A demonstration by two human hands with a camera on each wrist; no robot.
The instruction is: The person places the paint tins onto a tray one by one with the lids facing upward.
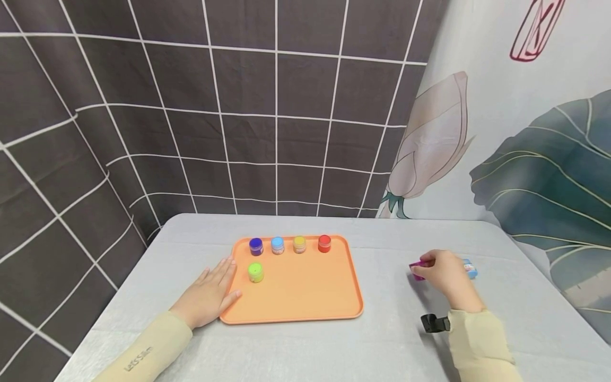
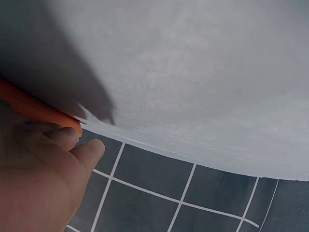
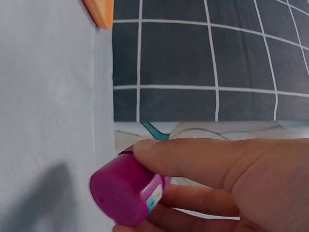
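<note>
My right hand (image 1: 444, 276) pinches a small magenta paint pot (image 3: 123, 188) between thumb and fingers, to the right of the tray. In the right wrist view the pot is tilted, with a round end toward the camera and part of a label showing. On the left, my left hand (image 1: 207, 292) rests with extended fingers on the left rim of an orange tray (image 1: 305, 297). Toward the tray's back edge stand a dark blue pot (image 1: 255, 246), a light blue pot (image 1: 277, 245), a yellow pot (image 1: 299, 244) and a red pot (image 1: 324, 243). A lime green pot (image 1: 255, 272) sits in front of the dark blue one.
A light blue labelled object (image 1: 470, 269) lies just beyond my right hand, partly hidden by it. The table (image 1: 305, 350) has a pale grey cover. Behind it hang a dark gridded cloth (image 1: 248, 132) and a floral curtain (image 1: 453, 159).
</note>
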